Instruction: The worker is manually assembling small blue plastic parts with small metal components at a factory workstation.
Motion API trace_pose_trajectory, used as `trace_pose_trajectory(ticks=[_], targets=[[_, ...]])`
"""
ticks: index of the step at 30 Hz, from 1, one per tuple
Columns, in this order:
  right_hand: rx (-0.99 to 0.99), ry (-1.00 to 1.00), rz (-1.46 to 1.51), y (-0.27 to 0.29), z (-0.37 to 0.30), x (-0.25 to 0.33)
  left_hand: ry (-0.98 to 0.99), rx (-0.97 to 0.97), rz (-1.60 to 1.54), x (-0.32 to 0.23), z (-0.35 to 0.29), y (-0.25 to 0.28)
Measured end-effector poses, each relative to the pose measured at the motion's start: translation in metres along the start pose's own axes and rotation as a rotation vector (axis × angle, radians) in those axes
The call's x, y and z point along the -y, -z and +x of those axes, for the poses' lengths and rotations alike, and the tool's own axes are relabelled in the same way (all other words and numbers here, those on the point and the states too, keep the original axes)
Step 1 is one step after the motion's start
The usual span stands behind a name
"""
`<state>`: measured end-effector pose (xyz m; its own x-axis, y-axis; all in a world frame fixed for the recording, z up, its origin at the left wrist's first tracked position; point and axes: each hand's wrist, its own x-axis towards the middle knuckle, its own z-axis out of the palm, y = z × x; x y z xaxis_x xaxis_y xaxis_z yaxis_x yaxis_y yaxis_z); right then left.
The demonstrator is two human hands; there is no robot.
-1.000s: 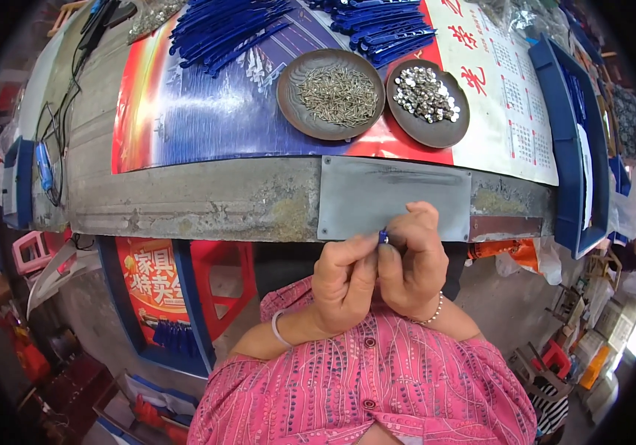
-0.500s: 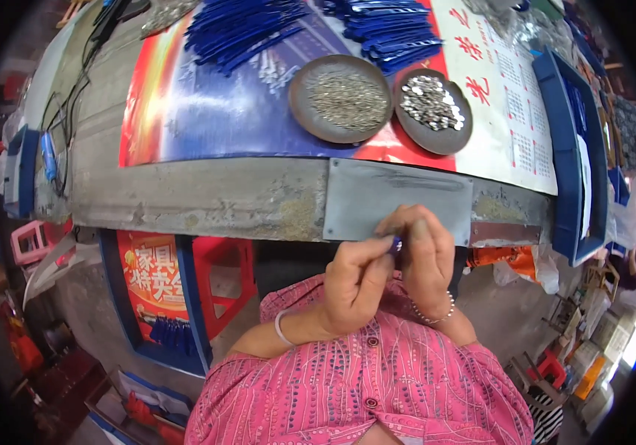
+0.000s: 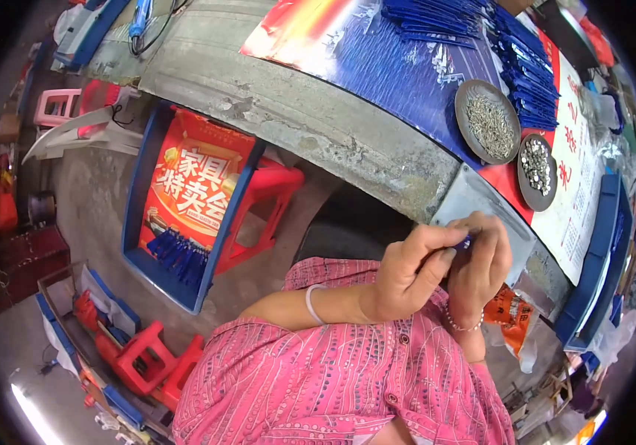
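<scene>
Close in front of my chest, my left hand (image 3: 414, 271) pinches a small dark-blue piece (image 3: 466, 242) with a shiny spot between thumb and fingertips. My right hand (image 3: 481, 259) is curled against the same piece from the other side. Fingers hide most of it, so its kind cannot be made out. Just beyond the hands, a grey metal plate (image 3: 461, 199) lies at the table edge. Past it sit a brown dish (image 3: 462, 104) of thin silvery pins and a smaller dish (image 3: 532, 200) of shiny round bits.
Bundles of slim blue pieces (image 3: 529, 70) lie on a poster (image 3: 377, 70) covering the grey table (image 3: 288, 111). A blue tray (image 3: 136, 252) at lower left holds more blue pieces. Another blue tray (image 3: 581, 304) stands at the right. Red stools (image 3: 277, 182) are on the floor.
The view has turned left, so the table and dishes appear farther right and tilted. Both hands stay together at the small blue piece.
</scene>
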<state>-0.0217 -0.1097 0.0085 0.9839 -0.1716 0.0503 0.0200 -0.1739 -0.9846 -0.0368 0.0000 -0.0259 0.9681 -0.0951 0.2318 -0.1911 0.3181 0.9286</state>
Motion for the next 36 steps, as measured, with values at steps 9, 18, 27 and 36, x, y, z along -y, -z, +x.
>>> trace_pose_trajectory(ticks=[9, 18, 27, 36], targets=[[0.044, 0.596, -0.318, -0.031, -0.004, -0.012, -0.136, -0.099, 0.067, -0.002, -0.002, 0.021], [0.239, 0.038, 0.214, -0.025, -0.013, 0.0, -0.12, -0.109, 0.128, -0.003, -0.017, 0.053], [0.517, 0.175, -0.193, -0.032, -0.005, 0.008, 0.102, -0.436, 1.316, -0.053, -0.094, 0.324], [0.754, 0.203, -0.323, -0.044, 0.004, 0.02, 0.318, -0.411, 1.549, -0.052, -0.185, 0.4]])
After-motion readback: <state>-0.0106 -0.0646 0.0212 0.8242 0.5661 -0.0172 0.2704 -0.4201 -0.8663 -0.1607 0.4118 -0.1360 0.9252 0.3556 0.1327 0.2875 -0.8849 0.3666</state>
